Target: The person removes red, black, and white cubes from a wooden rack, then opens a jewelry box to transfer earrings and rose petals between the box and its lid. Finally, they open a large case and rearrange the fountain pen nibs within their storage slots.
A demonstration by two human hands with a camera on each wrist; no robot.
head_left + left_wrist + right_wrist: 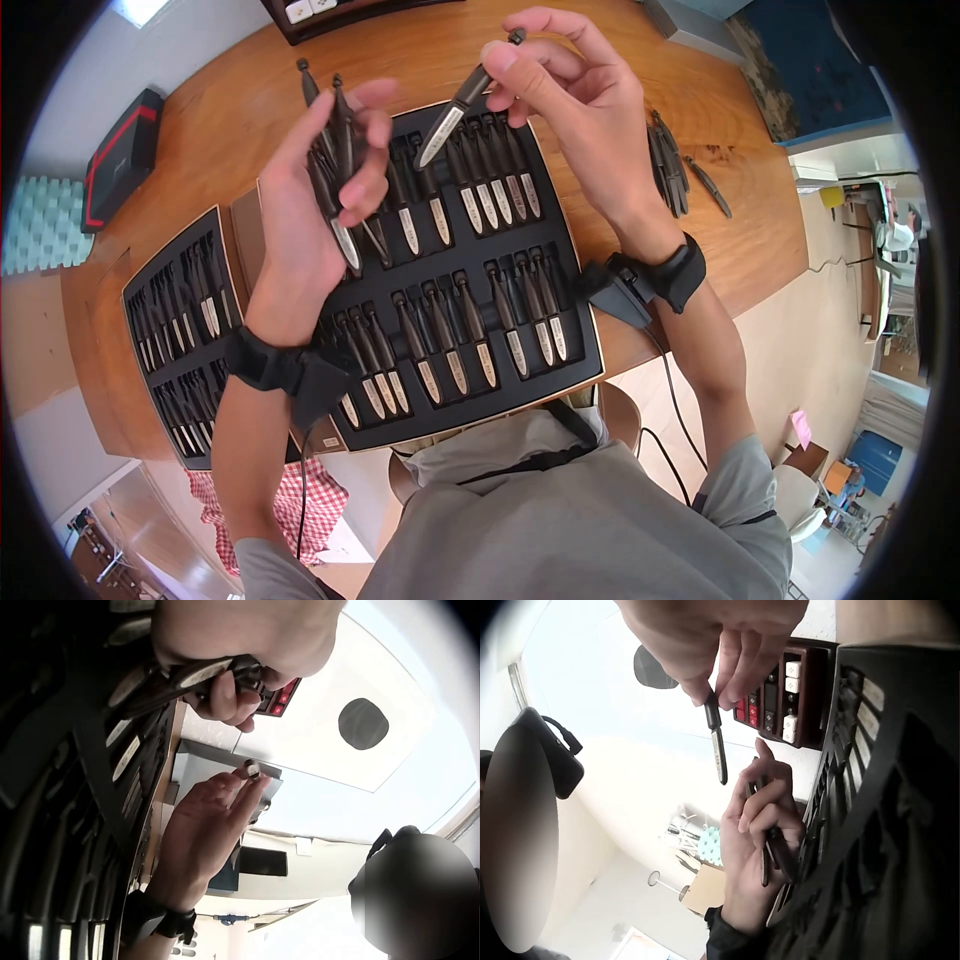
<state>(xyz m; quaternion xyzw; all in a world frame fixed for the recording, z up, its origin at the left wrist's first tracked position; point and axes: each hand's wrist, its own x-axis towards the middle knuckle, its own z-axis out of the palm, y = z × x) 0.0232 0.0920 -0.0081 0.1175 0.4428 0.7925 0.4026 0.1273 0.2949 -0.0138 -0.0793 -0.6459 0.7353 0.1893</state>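
Observation:
My right hand (595, 115) is raised over the far right of an opened black case (455, 252). Thumb and fingers pinch one slim dark stick (462, 105) near its knobbed end. Its pale, inscribed, blade-shaped tip points down toward the case. To the left, my left hand (303, 225) grips several similar sticks (338, 150) in curled fingers, their knobs mostly upward. In the right wrist view, the pinched stick (717, 742) hangs below the fingertips, apart from the left hand (754, 825). More sticks lie in slots in two rows in the case, partly hidden by the left hand.
A second tray (205, 345) of sticks adjoins on the left. Loose sticks (665, 165) lie on the wooden table (740, 235) at right, with a single stick (710, 187) beside them. A red-striped black box (122, 160) stands far left. Behind is a dark rack (345, 22) with white pieces.

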